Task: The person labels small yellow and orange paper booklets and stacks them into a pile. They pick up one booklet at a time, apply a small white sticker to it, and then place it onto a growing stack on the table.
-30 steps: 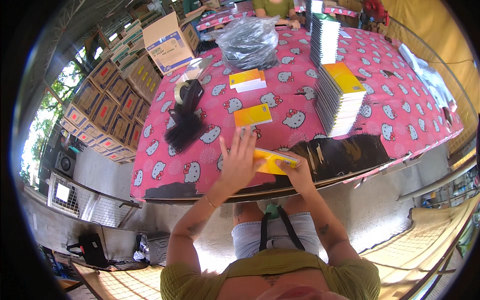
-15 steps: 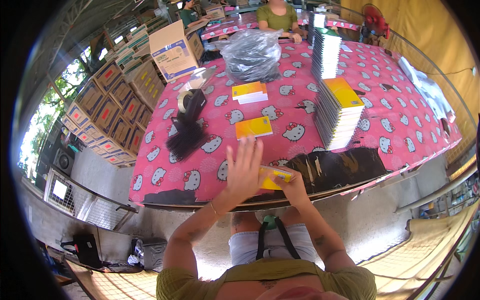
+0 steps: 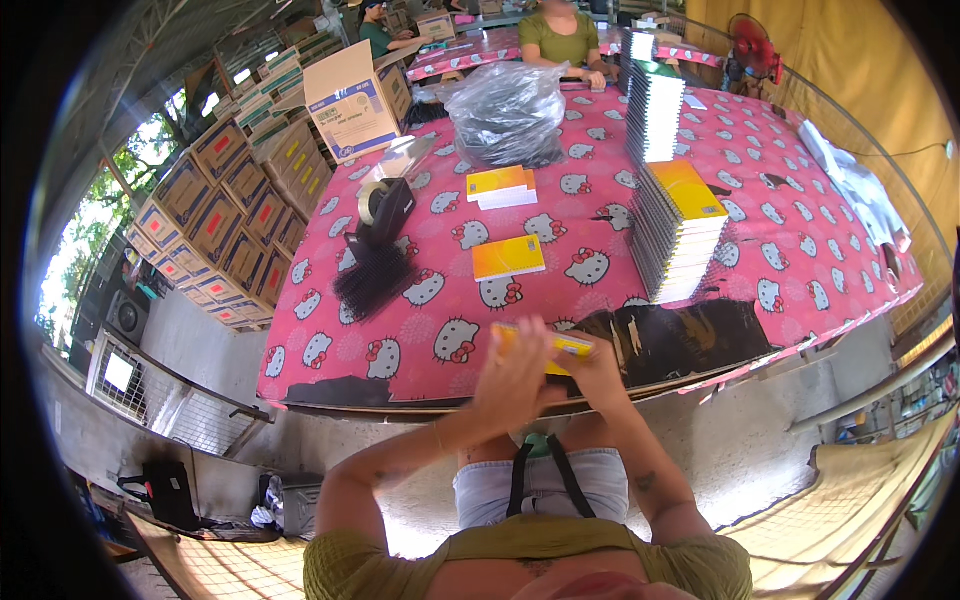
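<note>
A thin yellow and orange booklet is held edge-on just above the near edge of the pink patterned table. My right hand grips it from below at the right. My left hand rests flat against its left side, fingers spread upward. Further out on the table lie a single orange booklet and a small pile of two booklets. A tall stack of spiral-bound notebooks stands to the right.
A second tall notebook stack stands farther back, beside a grey plastic bag. A tape dispenser and a bundle of black combs sit at left. Cardboard boxes pile up beyond the table's left side. A person in green sits opposite.
Both hands have drawn the booklet back toward me and raised it, tilting it from flat on the table to nearly edge-on. The view has shifted slightly.
</note>
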`<state>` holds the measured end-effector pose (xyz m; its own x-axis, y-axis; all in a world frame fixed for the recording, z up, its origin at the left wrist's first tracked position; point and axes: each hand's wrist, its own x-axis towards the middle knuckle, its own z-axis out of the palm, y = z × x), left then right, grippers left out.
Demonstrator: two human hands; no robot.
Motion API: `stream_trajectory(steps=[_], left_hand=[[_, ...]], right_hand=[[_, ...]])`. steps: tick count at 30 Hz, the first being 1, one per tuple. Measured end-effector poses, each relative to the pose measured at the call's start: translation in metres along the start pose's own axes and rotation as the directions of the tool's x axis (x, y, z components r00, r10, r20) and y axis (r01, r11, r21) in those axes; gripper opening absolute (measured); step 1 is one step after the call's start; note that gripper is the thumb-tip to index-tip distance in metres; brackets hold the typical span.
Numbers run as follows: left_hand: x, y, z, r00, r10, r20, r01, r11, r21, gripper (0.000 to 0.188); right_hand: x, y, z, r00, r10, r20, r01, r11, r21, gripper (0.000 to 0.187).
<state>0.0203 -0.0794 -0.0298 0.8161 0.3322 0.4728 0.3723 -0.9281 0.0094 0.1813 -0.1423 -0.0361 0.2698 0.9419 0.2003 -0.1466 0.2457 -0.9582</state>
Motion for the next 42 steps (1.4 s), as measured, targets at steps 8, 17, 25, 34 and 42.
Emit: stream_trajectory(steps=[8, 17, 25, 34, 42], left_hand=[[-0.011, 0.009, 0.022, 0.998, -0.019, -0.065, 0.018, 1.000, -0.009, 0.082], [0.013, 0.005, 0.019, 1.000, -0.028, -0.005, 0.028, 1.000, -0.005, 0.083], [0.007, 0.011, 0.012, 0.995, -0.076, -0.063, 0.066, 0.988, -0.140, 0.059], [0.033, 0.000, 0.003, 0.992, -0.056, -0.111, 0.060, 0.997, 0.038, 0.043], [0.028, -0.013, 0.005, 0.980, -0.118, -0.161, 0.083, 0.974, -0.209, 0.025]], right_hand=[[0.014, 0.019, -0.010, 1.000, -0.007, 0.012, 0.007, 0.999, -0.054, 0.018], [0.018, 0.050, -0.017, 0.994, -0.077, 0.079, 0.091, 0.976, -0.198, 0.020], [0.019, 0.049, -0.018, 0.998, -0.005, 0.063, 0.019, 0.976, -0.215, 0.024], [0.020, 0.042, -0.022, 0.989, -0.058, 0.135, 0.091, 0.964, -0.251, 0.028], [0.014, 0.010, -0.025, 0.987, -0.097, 0.131, 0.155, 0.815, -0.558, 0.030]])
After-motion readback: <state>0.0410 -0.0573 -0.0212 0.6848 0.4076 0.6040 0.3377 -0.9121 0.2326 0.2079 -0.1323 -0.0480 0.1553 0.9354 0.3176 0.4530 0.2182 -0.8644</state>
